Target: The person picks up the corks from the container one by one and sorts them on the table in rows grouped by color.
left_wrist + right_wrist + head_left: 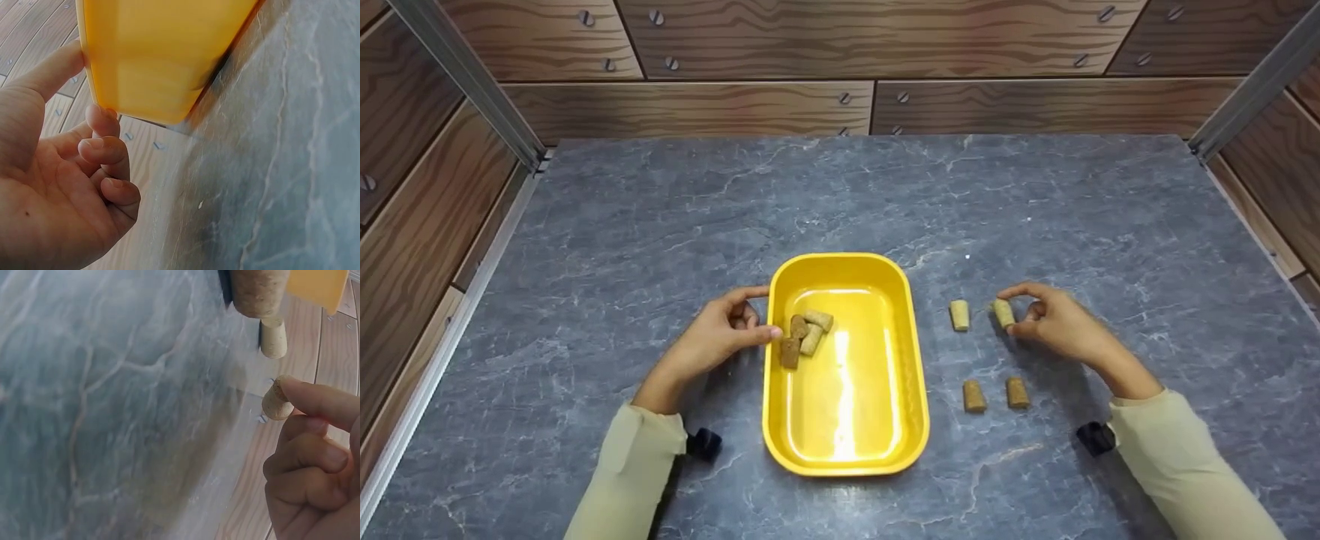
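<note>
A yellow plastic tub (845, 471) stands left of centre, with several cork stoppers (811, 339) heaped inside against its left wall. At that wall my left hand (725, 324) holds the rim, the thumb hooked over it and the index finger against it farther back; the other fingers curl in beneath. Between thumb and index finger, my right hand (1054, 322) pinches a pale cork stopper (1003, 313). Left of it a second pale cork (959, 315) stands on the table. Two browner corks, a left one (974, 396) and a right one (1018, 392), stand nearer the front.
The grey marbled tabletop (697, 210) runs back to a wood-patterned wall (765, 37). Metal posts rise at both back corners, such as the left post (472, 82). A black wrist camera (705, 444) sits at the left cuff, another black camera (1096, 438) at the right.
</note>
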`<state>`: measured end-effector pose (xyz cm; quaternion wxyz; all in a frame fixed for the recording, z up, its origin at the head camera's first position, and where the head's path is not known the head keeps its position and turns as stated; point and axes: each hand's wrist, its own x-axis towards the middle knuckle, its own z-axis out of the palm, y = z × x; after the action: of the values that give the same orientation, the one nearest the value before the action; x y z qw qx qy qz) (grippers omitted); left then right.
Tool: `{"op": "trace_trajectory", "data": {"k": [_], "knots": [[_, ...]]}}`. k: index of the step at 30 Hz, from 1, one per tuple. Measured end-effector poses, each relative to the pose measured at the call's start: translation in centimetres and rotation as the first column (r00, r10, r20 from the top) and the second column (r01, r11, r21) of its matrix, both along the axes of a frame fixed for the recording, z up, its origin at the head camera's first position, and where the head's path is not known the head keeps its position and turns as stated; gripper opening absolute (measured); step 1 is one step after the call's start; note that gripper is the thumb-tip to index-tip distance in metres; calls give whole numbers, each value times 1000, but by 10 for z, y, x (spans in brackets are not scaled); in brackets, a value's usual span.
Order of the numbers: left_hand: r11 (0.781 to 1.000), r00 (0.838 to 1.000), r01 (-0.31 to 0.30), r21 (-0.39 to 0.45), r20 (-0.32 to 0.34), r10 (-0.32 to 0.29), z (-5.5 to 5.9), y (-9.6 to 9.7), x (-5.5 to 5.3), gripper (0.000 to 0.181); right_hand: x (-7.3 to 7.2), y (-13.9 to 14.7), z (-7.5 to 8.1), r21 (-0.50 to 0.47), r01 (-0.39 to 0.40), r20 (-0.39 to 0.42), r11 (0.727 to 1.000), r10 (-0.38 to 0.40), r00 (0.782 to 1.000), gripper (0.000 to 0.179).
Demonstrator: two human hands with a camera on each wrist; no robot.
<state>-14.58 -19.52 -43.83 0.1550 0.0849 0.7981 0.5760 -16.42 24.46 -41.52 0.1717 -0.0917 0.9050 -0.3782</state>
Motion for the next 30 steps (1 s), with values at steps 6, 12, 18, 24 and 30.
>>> {"op": "trace_trajectory", "data": {"k": [6,12,18,24,30], "knots": [[1000,1000,-2,-2,0,2,0,0,0,65,-6,-6,-6,71,3,-38,997,0,999,48],[1000,1000,1,-8,-5,-1,-1,1,0,65,-8,-8,-6,117,13,-45,993,-8,999,47],[1000,1000,4,-13,-14,-4,-1,1,0,65,-8,-7,-7,117,21,-32,993,-17,999,48],[1000,1000,-2,-3,-5,2,0,0,0,65,-7,-5,-8,116,30,-55,993,-23,998,48],[1000,1000,-4,-5,3,4,0,0,0,66,-6,-5,-8,143,39,-74,989,-28,997,46]]}}
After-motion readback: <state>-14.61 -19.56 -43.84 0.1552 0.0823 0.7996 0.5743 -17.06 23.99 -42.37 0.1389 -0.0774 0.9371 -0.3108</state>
